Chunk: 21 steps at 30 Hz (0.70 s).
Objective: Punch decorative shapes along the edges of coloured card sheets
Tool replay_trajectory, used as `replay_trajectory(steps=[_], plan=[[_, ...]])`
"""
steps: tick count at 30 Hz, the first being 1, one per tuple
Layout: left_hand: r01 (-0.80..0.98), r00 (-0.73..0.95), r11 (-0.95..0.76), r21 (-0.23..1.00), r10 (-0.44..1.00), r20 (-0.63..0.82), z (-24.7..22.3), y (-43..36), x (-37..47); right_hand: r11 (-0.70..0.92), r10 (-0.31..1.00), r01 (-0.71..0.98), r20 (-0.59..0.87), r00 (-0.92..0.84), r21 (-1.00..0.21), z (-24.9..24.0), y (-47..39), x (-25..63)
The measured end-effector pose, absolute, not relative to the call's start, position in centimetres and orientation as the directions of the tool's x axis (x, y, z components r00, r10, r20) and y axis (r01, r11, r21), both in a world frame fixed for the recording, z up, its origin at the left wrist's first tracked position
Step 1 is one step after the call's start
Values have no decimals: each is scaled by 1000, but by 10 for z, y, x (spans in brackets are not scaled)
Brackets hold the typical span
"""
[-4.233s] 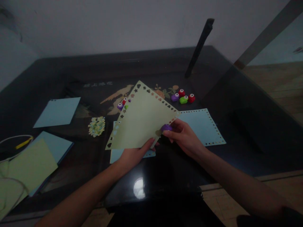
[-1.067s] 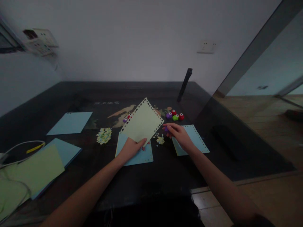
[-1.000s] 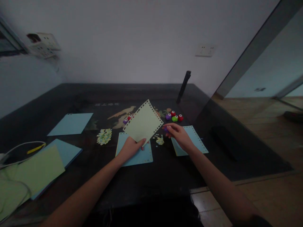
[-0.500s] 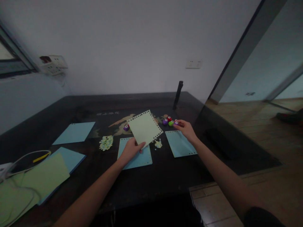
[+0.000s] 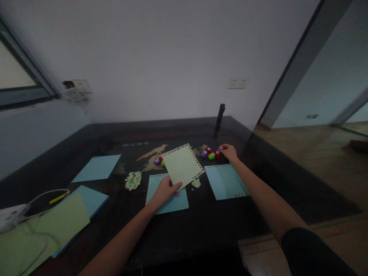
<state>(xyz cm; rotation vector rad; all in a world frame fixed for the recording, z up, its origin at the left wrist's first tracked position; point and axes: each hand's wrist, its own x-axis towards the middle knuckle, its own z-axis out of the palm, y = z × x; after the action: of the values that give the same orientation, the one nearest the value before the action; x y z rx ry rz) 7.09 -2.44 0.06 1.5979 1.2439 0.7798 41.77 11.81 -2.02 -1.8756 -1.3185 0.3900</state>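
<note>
My left hand pinches the lower corner of a pale yellow-green paper sheet, with small holes punched along two edges. The sheet is tilted above a light blue sheet on the table and covers part of it. At the right, my right hand has its fingers closed on a small purple paper punch. Just left of it stand several small punches: a red punch, a green punch and a purple punch among them. Another purple punch is partly behind the held sheet.
Paper confetti lies in a pile left of centre, with a smaller confetti pile by the held sheet. A punched blue sheet lies at right, another blue sheet at left. Green paper, a white cable and a black upright stick are also there.
My right hand has moved the purple punch slightly right and back, away from the group, uncovering the red punch. The left hand still holds its sheet. The whole view has shifted a little.
</note>
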Motion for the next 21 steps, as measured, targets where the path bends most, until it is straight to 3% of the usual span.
replay_trajectory(steps=[8, 14, 17, 19, 21], plan=[[284, 353, -4, 959, 930, -100, 3, -27, 72, -126, 954, 688, 103, 281, -715, -15, 138, 413], [200, 390, 21, 980, 915, -99, 15, -32, 74, -49, 972, 707, 128, 195, -705, -7, 127, 412], [202, 391, 33, 979, 913, -112, 17, -33, 75, 5, 952, 731, 226, 204, -683, 4, 111, 406], [219, 385, 24, 976, 916, -109, 17, -33, 75, 144, 907, 730, 384, 173, -668, 13, 94, 396], [240, 385, 12, 971, 917, -106, 17, -33, 75, 252, 908, 641, 406, 102, -725, 22, 71, 380]])
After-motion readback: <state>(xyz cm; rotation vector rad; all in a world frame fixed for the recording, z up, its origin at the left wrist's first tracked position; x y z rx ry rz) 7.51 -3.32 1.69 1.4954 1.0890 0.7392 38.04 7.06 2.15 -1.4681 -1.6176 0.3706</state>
